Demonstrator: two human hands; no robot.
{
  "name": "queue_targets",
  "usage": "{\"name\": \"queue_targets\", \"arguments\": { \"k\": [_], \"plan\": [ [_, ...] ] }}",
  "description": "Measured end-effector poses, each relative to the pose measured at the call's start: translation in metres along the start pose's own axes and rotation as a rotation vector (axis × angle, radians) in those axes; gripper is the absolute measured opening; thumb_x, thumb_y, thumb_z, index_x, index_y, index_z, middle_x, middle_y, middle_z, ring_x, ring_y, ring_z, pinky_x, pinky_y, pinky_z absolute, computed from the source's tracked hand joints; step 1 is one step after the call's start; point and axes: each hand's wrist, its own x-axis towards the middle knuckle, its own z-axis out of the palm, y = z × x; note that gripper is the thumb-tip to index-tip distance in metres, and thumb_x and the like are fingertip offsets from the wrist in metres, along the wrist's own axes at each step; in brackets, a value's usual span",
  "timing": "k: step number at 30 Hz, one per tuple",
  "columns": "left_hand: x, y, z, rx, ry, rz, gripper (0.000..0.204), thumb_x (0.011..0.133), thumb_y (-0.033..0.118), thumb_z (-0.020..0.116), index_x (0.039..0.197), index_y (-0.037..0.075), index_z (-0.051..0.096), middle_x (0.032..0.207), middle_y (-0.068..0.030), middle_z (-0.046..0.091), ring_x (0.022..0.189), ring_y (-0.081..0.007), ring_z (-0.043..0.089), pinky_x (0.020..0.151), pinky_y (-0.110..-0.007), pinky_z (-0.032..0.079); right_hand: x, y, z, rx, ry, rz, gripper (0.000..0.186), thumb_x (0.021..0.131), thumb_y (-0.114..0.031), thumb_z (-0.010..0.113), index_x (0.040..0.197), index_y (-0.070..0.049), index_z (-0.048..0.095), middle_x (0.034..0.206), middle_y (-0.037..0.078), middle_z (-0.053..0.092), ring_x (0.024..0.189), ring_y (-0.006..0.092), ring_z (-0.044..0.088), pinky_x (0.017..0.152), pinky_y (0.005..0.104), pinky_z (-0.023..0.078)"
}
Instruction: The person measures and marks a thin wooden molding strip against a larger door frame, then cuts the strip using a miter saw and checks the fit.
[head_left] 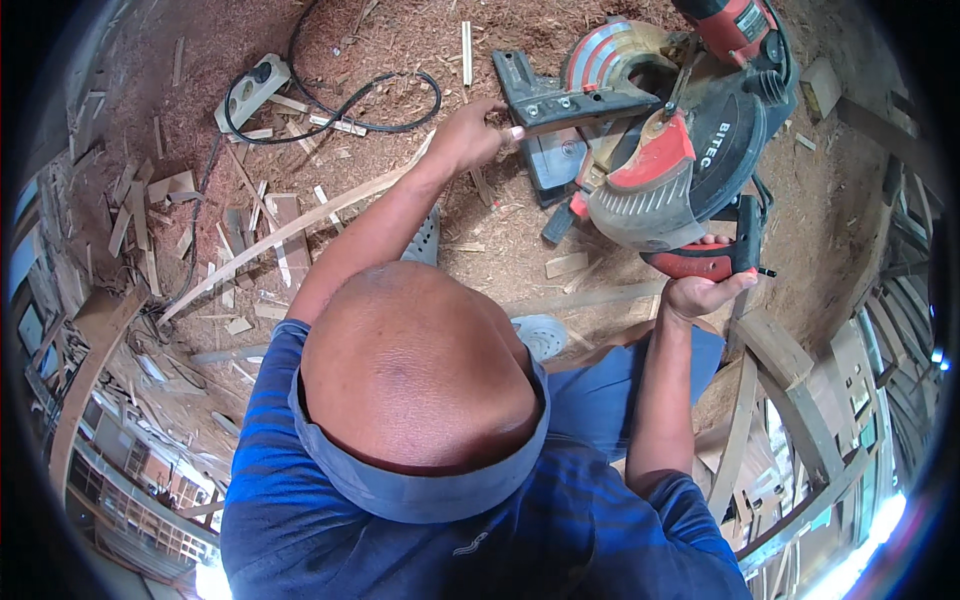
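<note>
Right hand (700,294) is gripping the red-black handle (700,264), apparently for control; left hand (466,138) is bracing by the fence's (585,103) left end, exact grip unclear. Mitre saw (722,165) is standing on the sawdust-strewn floor (390,42), front-right.

From here I read the saw handle (692,265) as smooth plastic, the fence (590,104) as scuffed metal, the blade guard (650,208) as ribbed and dusty-matt, the long strip (300,226) as bare, unpolished wood.
</note>
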Motion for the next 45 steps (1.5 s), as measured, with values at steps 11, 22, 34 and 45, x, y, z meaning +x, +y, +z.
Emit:
{"name": "queue_targets", "arguments": {
  "k": [11, 22, 34, 45],
  "plan": [
    [0.001, -0.002, -0.004, -0.024, -0.025, -0.007, 0.072, 0.084, 0.048, 0.085, 0.142, 0.009, 0.066, 0.129, -0.0239, 0.073, 0.124, -0.0375, 0.069, 0.105, -0.046, 0.052, 0.043, -0.065, 0.003, -0.011, -0.114, 0.121, 0.075, 0.107, -0.073, 0.036, 0.119, -0.002, 0.058, 0.105, 0.013, 0.065, 0.093, 0.0251, 0.065, 0.087, 0.0408, 0.054],
    [-0.001, 0.001, -0.005, -0.024, -0.026, -0.007, 0.070, 0.083, 0.049, 0.086, 0.138, 0.009, 0.069, 0.129, -0.0226, 0.073, 0.122, -0.0376, 0.070, 0.105, -0.046, 0.053, 0.069, -0.099, 0.014, 0.007, -0.129, 0.116, 0.064, 0.110, -0.064, 0.042, 0.120, -0.003, 0.059, 0.102, 0.011, 0.064, 0.091, 0.0237, 0.065, 0.084, 0.0403, 0.055],
    [0.003, 0.001, -0.002, -0.020, -0.011, -0.007, 0.067, 0.084, 0.042, 0.088, 0.138, 0.008, 0.068, 0.123, -0.0204, 0.074, 0.116, -0.0332, 0.071, 0.102, -0.043, 0.052, 0.061, -0.091, 0.013, 0.004, -0.119, 0.094, 0.063, 0.110, -0.064, 0.042, 0.122, -0.004, 0.057, 0.103, 0.010, 0.064, 0.092, 0.0229, 0.065, 0.084, 0.0407, 0.055],
    [0.012, -0.010, 0.002, -0.052, -0.016, 0.009, 0.072, 0.082, 0.047, 0.088, 0.137, 0.006, 0.068, 0.131, -0.0229, 0.072, 0.125, -0.0372, 0.068, 0.107, -0.045, 0.051, 0.050, -0.079, 0.010, -0.016, -0.127, 0.070, 0.067, 0.109, -0.068, 0.040, 0.125, -0.004, 0.056, 0.108, 0.010, 0.062, 0.093, 0.0220, 0.064, 0.085, 0.0403, 0.053]
  ]
}}
